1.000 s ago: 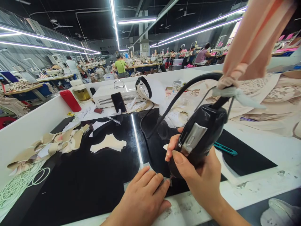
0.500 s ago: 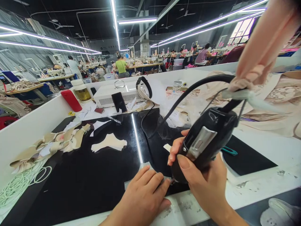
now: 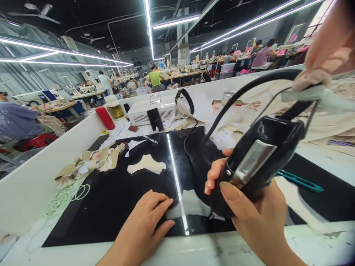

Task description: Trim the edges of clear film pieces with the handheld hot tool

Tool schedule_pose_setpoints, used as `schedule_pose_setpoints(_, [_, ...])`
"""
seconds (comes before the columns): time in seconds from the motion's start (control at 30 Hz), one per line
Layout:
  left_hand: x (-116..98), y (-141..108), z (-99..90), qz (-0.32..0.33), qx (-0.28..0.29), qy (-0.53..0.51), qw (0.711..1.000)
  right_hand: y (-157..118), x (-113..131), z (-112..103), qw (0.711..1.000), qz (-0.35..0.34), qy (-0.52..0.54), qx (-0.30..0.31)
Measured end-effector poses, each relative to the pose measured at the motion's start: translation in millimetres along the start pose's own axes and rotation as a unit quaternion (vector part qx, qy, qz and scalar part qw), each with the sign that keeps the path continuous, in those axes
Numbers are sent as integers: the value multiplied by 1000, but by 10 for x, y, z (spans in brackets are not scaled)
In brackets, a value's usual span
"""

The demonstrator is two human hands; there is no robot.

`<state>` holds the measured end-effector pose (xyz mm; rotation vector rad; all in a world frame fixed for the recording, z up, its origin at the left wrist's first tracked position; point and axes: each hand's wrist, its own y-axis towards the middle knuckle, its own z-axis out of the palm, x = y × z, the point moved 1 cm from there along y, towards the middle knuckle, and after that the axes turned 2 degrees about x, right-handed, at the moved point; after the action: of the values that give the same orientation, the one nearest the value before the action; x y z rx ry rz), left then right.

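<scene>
Black corded tool (image 3: 266,151) clamped in my right hand (image 3: 252,210), four o'clock. My left hand (image 3: 145,225), seven o'clock, rests loosely open beside the translucent piece (image 3: 191,204), six o'clock on the worktop (image 3: 194,253). Hands apart. Cream piece (image 3: 146,165): eight o'clock.

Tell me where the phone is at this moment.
In the head view, the phone stands slightly left of centre, in front of the white vented box, just beyond the pen on the black work surface.

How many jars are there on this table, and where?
2 visible: yellow-liquid jar left of the white box; clear jar right of it. Others may be hidden.
</scene>
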<state>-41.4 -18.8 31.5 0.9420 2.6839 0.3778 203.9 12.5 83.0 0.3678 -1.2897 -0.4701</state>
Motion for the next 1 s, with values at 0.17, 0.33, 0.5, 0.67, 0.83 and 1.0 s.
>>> schedule_pose_setpoints(0.17, [68, -132, 127, -67, -14, -72, 995, -34, -115, 327, 999, 13, 31, 9])
schedule_pose_setpoints(0.33, [90, -118, 162, -74, -53, -144, 985, -44, -239, 578, 997, 18, 63, 33])
schedule_pose_setpoints(0.5, [-27, -88, 181, -62, -57, -156, 984, -31, -183, 672, 996, 22, 87, 7])
schedule_pose_setpoints(0.67, [-125, -74, 194, -55, -58, -138, 987, -34, -149, 705, 995, 25, 95, 10])
schedule_pose_setpoints(0.83, [-158, -47, 174, -21, -65, -82, 994, -53, -169, 684, 996, 28, 88, 15])
schedule_pose_setpoints(1.0, [-160, -37, 148, -6, -55, -46, 997, -51, -178, 663, 997, 30, 68, 21])
